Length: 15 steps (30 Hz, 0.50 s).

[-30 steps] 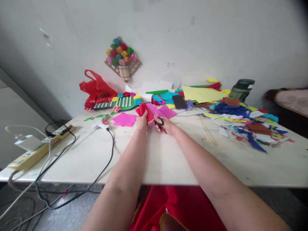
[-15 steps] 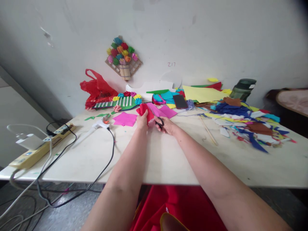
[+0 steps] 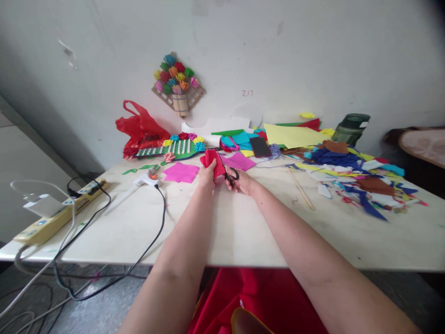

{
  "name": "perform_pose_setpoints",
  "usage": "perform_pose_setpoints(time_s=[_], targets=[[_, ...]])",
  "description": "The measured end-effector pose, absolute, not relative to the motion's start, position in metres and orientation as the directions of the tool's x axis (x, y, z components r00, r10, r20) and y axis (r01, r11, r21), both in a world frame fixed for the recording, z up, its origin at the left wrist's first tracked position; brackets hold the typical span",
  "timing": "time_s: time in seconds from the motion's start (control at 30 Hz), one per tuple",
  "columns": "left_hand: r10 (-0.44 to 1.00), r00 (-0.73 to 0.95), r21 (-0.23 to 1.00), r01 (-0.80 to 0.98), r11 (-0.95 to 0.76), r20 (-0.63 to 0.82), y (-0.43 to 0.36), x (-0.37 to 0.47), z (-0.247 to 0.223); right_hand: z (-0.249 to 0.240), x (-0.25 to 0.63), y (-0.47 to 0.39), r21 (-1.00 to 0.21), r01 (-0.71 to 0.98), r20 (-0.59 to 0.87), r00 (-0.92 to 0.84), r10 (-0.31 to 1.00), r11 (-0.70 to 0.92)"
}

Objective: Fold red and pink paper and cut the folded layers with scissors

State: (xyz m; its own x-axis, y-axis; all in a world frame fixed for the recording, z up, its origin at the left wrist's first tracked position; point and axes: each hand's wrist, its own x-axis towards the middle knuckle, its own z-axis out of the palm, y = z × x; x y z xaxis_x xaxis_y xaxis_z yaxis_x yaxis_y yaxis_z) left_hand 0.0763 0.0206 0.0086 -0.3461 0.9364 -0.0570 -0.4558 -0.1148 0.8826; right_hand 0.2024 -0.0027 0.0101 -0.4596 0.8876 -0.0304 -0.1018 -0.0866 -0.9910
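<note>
My left hand is closed on a folded piece of red paper above the middle of the table. Just to its right, my right hand grips black-handled scissors, whose blades lie along the right edge of the red paper. Behind the hands a pink sheet lies on the table, partly covered by the red paper and the scissors. Another pink sheet lies flat to the left of my left hand.
A white glue gun with a black cord and a yellow power strip are at left. Behind stand a red bag, paper flowers and a phone. Colourful scraps, a stick and a green bottle are at right.
The red paper has turned slightly in my left hand and its right part now sits closer to the scissors. The scissors and my right hand have shifted only a little.
</note>
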Motion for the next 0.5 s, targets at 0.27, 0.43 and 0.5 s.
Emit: perform_pose_setpoints(time_s=[0.27,0.43,0.5], targets=[[0.925,-0.371,0.895,-0.437,-0.092,-0.086,0.0189,0.0794,0.0107,0.0043,0.2021,0.0027,-0.991,-0.118,-0.003,-0.447,0.894,-0.062],[0.932,-0.355,0.892,-0.442,-0.098,-0.073,0.02,0.0804,0.0097,0.0029,0.2022,0.0046,-0.992,-0.116,0.017,-0.441,0.897,-0.038],[0.936,-0.348,0.889,-0.445,-0.107,-0.062,0.0203,0.0808,0.0091,0.0032,0.2023,0.0044,-0.993,-0.115,0.025,-0.437,0.899,-0.028]])
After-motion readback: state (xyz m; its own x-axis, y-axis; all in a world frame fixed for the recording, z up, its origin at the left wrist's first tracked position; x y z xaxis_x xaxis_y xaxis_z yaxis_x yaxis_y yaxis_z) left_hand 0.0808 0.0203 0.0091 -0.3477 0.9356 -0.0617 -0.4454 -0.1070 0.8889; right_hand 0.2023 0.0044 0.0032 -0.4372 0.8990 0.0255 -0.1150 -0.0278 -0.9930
